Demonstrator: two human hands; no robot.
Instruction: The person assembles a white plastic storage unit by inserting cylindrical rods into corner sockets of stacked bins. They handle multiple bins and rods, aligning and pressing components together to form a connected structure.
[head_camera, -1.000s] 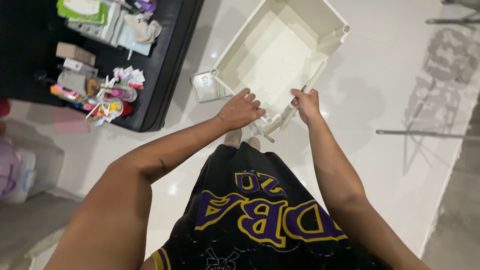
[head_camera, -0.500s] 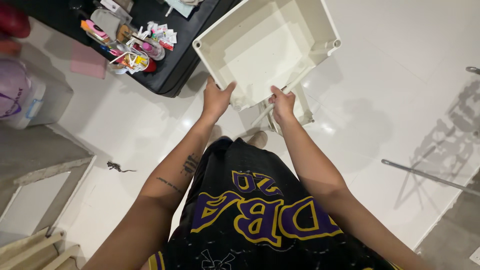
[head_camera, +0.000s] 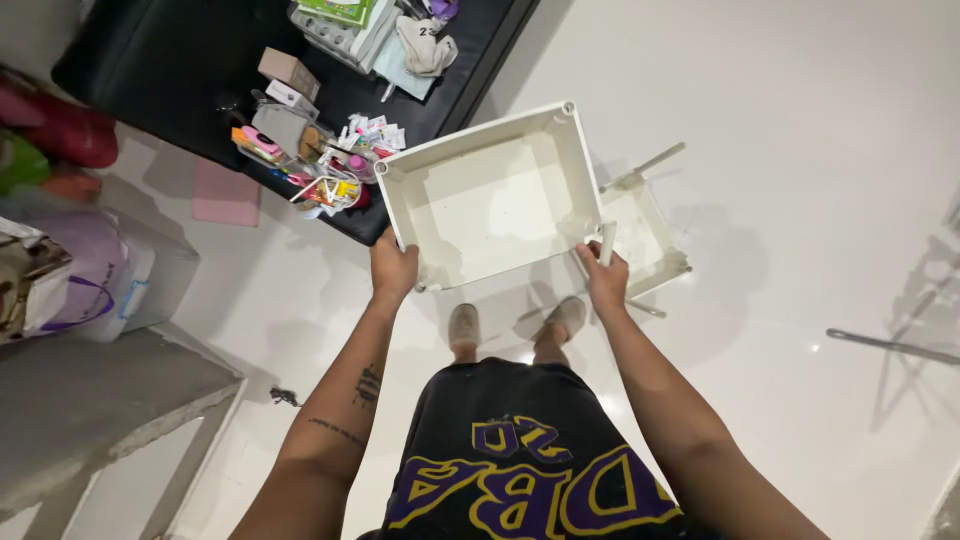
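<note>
Head view: white tray (head_camera: 495, 205) held level above the white floor (head_camera: 800, 200), open side up. Left hand (head_camera: 393, 268) closed on near left corner; right hand (head_camera: 603, 278) closed on near right corner, also clasping a short white tube (head_camera: 606, 243). Second white tray (head_camera: 645, 240) on floor just beyond. Black counter (head_camera: 170, 70) with clutter, upper left.

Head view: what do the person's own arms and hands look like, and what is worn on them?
Both arms are bare to above the elbow, with no sleeves, gloves, watch or rings visible. The left forearm carries dark tattoos: a small figure near the middle and a thin line of script farther up. The right forearm shows no markings. The left hand and right hand are bare.
</note>
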